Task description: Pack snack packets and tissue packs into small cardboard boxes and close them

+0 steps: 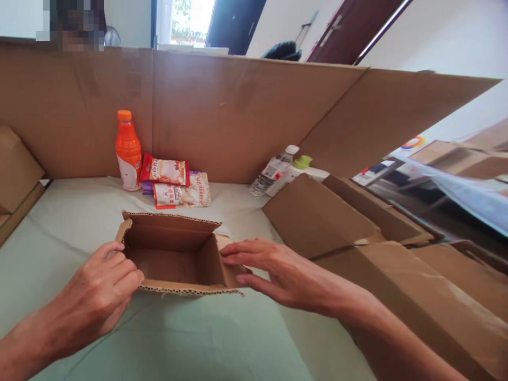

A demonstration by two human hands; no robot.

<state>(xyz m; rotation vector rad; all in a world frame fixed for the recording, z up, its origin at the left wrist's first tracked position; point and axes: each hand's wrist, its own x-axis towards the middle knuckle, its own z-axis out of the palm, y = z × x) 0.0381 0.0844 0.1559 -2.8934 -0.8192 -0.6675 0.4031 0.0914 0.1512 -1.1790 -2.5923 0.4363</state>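
The cardboard box (174, 226) stands open, flaps unclosed; the left hand (107, 288) holds its left side, fingers curled; the right hand (273, 270), fingers loosely extended, touches the right flap (231, 272).

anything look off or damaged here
The small open box has ragged edges with corrugation exposed, so it looks roughly cut. The clear bottle slants behind it to the right, unlike the upright orange bottle. No spill shows.

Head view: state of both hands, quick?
Left hand: closed, holding the cardboard box at its left end.
Right hand: open, fingers against the right end flap.
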